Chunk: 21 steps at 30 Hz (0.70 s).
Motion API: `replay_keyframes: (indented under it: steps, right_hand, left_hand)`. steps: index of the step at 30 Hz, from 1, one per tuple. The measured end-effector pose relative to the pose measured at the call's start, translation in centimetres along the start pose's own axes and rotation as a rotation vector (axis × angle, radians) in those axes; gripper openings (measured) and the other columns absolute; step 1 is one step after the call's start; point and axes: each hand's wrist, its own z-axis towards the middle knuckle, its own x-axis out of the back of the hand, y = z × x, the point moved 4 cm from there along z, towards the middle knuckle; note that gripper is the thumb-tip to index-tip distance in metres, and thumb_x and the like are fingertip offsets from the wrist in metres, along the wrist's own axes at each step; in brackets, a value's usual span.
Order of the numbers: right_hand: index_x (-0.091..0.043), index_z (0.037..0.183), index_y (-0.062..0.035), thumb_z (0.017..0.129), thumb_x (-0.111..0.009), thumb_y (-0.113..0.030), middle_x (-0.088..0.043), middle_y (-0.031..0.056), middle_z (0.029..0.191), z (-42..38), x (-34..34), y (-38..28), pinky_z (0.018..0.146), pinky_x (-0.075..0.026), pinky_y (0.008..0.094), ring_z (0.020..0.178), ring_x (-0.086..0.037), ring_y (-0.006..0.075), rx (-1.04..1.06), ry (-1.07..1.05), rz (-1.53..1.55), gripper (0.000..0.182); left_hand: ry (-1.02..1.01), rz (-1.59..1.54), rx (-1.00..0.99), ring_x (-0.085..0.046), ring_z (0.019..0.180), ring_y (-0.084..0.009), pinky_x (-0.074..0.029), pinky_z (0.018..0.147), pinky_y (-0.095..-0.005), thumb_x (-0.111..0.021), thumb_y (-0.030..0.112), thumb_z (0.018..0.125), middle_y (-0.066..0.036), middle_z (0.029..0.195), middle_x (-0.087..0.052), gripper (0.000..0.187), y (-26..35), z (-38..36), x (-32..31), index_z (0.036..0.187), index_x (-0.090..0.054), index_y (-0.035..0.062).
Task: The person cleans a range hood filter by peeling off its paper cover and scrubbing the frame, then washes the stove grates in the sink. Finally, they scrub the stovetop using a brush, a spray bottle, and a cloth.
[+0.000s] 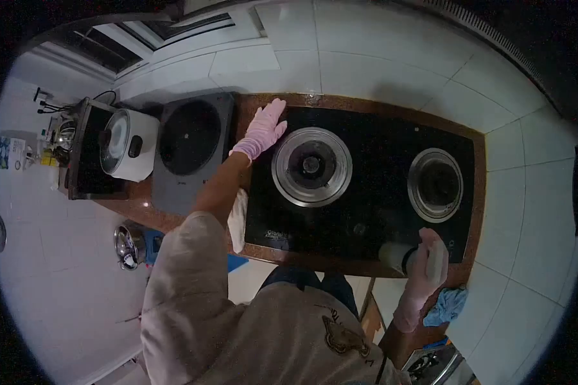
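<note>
My left hand [266, 128], in a pink glove, lies with fingers stretched out on the counter strip and back left edge of the black glass gas hob [376, 160]. The left burner [311, 167] is just right of that hand. At the hob's front right, my right hand [419, 276], also gloved in pink, has its fingers curled round a translucent whitish object [438, 262] whose kind I cannot tell. A pale cylinder [393, 256] with a dark end sits directly left of these fingers. Behind them is the right burner [435, 186].
A white cloth [237, 221] lies at the hob's left edge, below my left forearm. Further left stand a grey single cooktop [189, 138] and a white rice cooker [135, 144]. A crumpled blue cloth [446, 307] lies right of my right wrist. A tiled wall [379, 70] closes the back.
</note>
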Motion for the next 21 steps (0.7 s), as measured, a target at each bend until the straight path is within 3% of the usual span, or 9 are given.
replay_keyframes:
  steps: [2,5,7,11,14,16,18,19,21]
  right_hand:
    - [-0.055,0.13,0.0001,0.097,-0.054,0.0,-0.063,0.0187,0.124,-0.1,-0.3,-0.1,0.084,-0.053,0.0362,0.103,-0.065,0.027,-0.126,-0.009,-0.031,0.033]
    - [-0.057,0.126,0.0015,0.097,-0.052,0.001,-0.063,0.021,0.121,-0.9,-1.0,-0.1,0.087,-0.052,0.038,0.104,-0.064,0.0292,-0.227,-0.013,-0.019,0.029]
    - [-0.057,0.125,0.0026,0.097,-0.052,0.0,-0.063,0.0214,0.121,-0.5,-1.5,-2.0,0.089,-0.052,0.0384,0.106,-0.064,0.0296,-0.279,-0.052,-0.077,0.029]
    - [-0.055,0.129,0.0016,0.098,-0.05,0.0,-0.062,0.0216,0.122,-1.4,-2.4,-1.6,0.091,-0.051,0.0385,0.109,-0.062,0.0292,-0.283,-0.058,-0.102,0.032]
    - [-0.054,0.132,0.0002,0.097,-0.05,0.004,-0.062,0.0208,0.122,-0.5,-3.5,-3.5,0.09,-0.051,0.0389,0.108,-0.063,0.0287,-0.231,-0.088,-0.03,0.036]
    - [-0.054,0.132,0.0006,0.096,-0.052,0.003,-0.062,0.0198,0.122,-0.5,-3.8,-3.7,0.091,-0.051,0.0395,0.108,-0.063,0.0285,-0.239,-0.061,0.062,0.035]
    - [-0.054,0.132,0.001,0.096,-0.053,0.002,-0.062,0.0187,0.122,-0.5,-4.0,-4.7,0.092,-0.051,0.0401,0.108,-0.063,0.0283,-0.249,-0.04,0.148,0.035]
    - [-0.059,0.123,0.0038,0.095,-0.053,0.004,-0.065,0.0179,0.117,-0.1,-4.2,-5.8,0.09,-0.052,0.0379,0.103,-0.065,0.0263,-0.148,0.029,0.041,0.029]
    - [-0.063,0.115,0.0066,0.094,-0.053,0.006,-0.068,0.0172,0.111,-0.1,-3.9,-6.9,0.088,-0.053,0.0357,0.099,-0.066,0.0242,-0.039,0.103,-0.064,0.023]
  left_hand:
    - [0.005,-0.274,0.123,-0.044,0.135,-0.0373,-0.032,0.115,-0.0442,-0.062,0.024,0.092,-0.022,0.143,-0.048,0.058,1.9,2.8,-0.2,0.143,-0.045,0.0047]
    - [-0.207,-0.349,-0.274,-0.048,0.132,-0.0329,-0.037,0.113,-0.0403,-0.056,0.029,0.095,-0.015,0.142,-0.052,0.05,11.0,9.4,-3.4,0.139,-0.051,0.0065]
    - [-0.277,-0.398,-0.341,-0.048,0.134,-0.0275,-0.038,0.111,-0.0385,-0.052,0.033,0.097,-0.01,0.147,-0.049,0.049,14.5,12.9,-6.2,0.142,-0.052,0.0129]
    - [-0.242,-0.311,-0.34,-0.052,0.13,-0.0268,-0.041,0.109,-0.0377,-0.048,0.037,0.099,-0.009,0.143,-0.054,0.045,10.7,12.7,-6.0,0.137,-0.057,0.0145]
    - [-0.213,-0.29,-0.087,-0.057,0.122,-0.0315,-0.044,0.105,-0.0395,-0.051,0.033,0.097,-0.009,0.136,-0.06,0.041,3.1,7.9,-0.4,0.132,-0.061,0.014]
    - [-0.087,-0.237,-0.035,-0.053,0.127,-0.0311,-0.041,0.109,-0.0384,-0.049,0.034,0.098,-0.012,0.138,-0.058,0.043,-2.4,5.4,-0.6,0.135,-0.058,0.0126]
    - [0.099,-0.172,0.252,-0.049,0.131,-0.0322,-0.037,0.112,-0.0388,-0.048,0.036,0.099,-0.014,0.141,-0.054,0.047,-3.7,3.0,-0.7,0.136,-0.056,0.0085]
    - [0.154,-0.049,0.393,-0.043,0.136,-0.0344,-0.034,0.114,-0.0397,-0.048,0.036,0.1,-0.019,0.146,-0.048,0.053,-4.2,2.1,-2.4,0.141,-0.049,0.0017]
    - [0.361,0.034,0.461,-0.05,0.124,-0.0424,-0.042,0.104,-0.0459,-0.056,0.031,0.094,-0.023,0.139,-0.051,0.054,-2.2,0.4,-3.4,0.136,-0.051,-0.0029]
